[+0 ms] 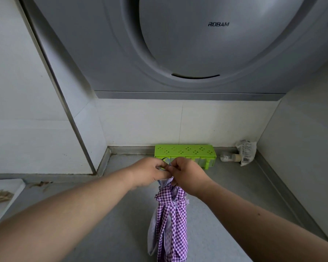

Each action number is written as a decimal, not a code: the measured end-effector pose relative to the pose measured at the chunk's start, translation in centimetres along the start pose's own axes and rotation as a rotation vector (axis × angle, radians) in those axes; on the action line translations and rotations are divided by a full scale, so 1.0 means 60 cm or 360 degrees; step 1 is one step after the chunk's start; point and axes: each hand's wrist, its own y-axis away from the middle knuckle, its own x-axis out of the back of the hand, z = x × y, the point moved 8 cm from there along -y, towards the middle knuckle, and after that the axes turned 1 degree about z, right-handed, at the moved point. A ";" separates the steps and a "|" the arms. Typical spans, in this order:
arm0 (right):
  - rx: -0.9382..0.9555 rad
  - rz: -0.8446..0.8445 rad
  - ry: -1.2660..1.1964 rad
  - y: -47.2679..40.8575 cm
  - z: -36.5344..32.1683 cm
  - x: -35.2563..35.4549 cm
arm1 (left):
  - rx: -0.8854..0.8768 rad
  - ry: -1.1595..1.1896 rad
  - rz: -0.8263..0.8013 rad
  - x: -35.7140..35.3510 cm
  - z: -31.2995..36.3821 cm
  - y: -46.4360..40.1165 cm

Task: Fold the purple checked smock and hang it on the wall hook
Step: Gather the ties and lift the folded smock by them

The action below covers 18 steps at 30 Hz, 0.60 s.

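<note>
Both hands, the left hand (150, 172) and right hand (186, 173), pinch with curled fingers the thin loop (167, 161) atop the bundled purple checked smock (170, 220) hanging over the counter (216, 214), so hanging seems next: no wall hook is visible.

You've got "ROBAM" in dark letters on the grey range hood (187, 44) overhead; the crumpled packet (247, 153) at back right has a barcode & print, too small to read

We see a grey ROBAM range hood (187, 44) above white wall tiles (140, 123), a grey counter (121, 214) and a green perforated box (185, 151) against the wall.
</note>
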 end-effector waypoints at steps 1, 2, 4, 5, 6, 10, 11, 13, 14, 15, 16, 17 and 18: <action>0.0001 0.0020 -0.0004 0.000 -0.001 0.000 | 0.0007 0.0075 0.0029 0.001 -0.006 -0.002; -0.0007 0.0050 -0.0017 0.001 -0.001 0.001 | 0.0035 0.0129 0.0060 0.003 -0.014 -0.004; -0.0046 0.0095 -0.0104 0.005 -0.002 0.004 | 0.0086 0.0189 0.0124 0.006 -0.022 -0.003; -0.0076 0.0105 -0.0180 0.005 0.000 0.003 | 0.0098 0.0206 0.0124 0.006 -0.025 -0.003; -0.0104 0.0099 -0.0257 0.006 0.003 0.000 | 0.0102 0.0227 0.0111 0.003 -0.026 -0.003; -0.0195 0.0104 -0.0508 0.006 0.008 -0.012 | 0.0099 0.0297 0.0031 0.001 -0.029 -0.002; -0.0226 0.0120 -0.0556 0.004 0.011 -0.013 | 0.0115 0.0318 0.0032 0.003 -0.030 -0.002; -0.0281 0.0159 -0.0566 0.000 0.018 -0.016 | 0.0160 0.0354 0.0049 0.007 -0.034 -0.001; -0.0283 0.0186 -0.0521 -0.001 0.020 -0.016 | 0.0182 0.0359 0.0048 0.007 -0.037 -0.002; -0.0258 0.0205 -0.0463 0.000 0.020 -0.014 | 0.0201 0.0359 0.0026 0.005 -0.038 -0.002; -0.0208 0.0204 -0.0407 0.002 0.018 -0.014 | 0.0224 0.0352 -0.0017 0.001 -0.041 -0.001; -0.0133 0.0155 -0.0365 0.006 0.014 -0.015 | 0.0250 0.0337 -0.0048 -0.002 -0.039 0.002; -0.0045 0.0074 -0.0286 0.010 0.005 -0.020 | 0.0268 0.0328 -0.0069 -0.004 -0.042 0.003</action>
